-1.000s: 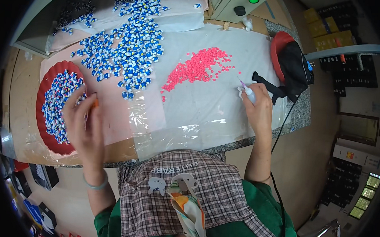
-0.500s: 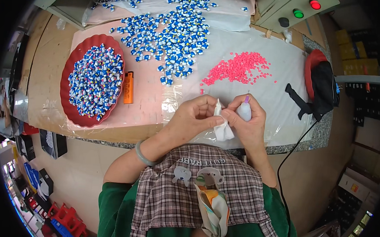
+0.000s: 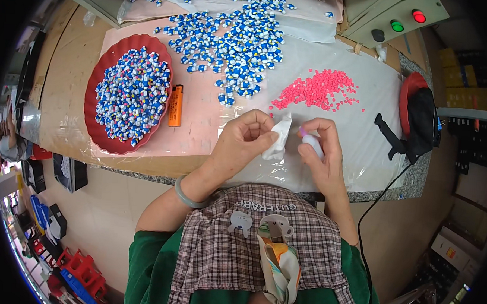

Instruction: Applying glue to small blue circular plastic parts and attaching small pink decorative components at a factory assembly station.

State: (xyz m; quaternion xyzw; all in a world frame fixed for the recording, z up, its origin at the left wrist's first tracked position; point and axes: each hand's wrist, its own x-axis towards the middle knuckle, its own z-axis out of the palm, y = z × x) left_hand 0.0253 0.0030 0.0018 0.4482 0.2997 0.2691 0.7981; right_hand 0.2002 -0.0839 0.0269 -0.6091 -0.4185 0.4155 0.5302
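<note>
The left hand [image 3: 243, 138] is closed around a small white figure piece [image 3: 278, 138], fingers curled and pinching it from the left side. The right hand [image 3: 320, 155] grips a second small white rounded piece [image 3: 312, 146] between thumb and fingers; a pink bead shows at its fingertips. The two hands are just beside each other, held above the clear plastic sheet [image 3: 357, 151] at the near edge of the desk [image 3: 67, 90].

Beyond the hands, a loose heap of pink beads [image 3: 318, 90] lies on the sheet. A spread of blue-and-white figures [image 3: 243, 38] lies further back. A red tray [image 3: 92, 125] at the left holds more of the same figures. An orange lighter [image 3: 175, 105] lies just beside the tray's right rim. A black tool with a cord [image 3: 413, 132] rests at the right end of the desk.
</note>
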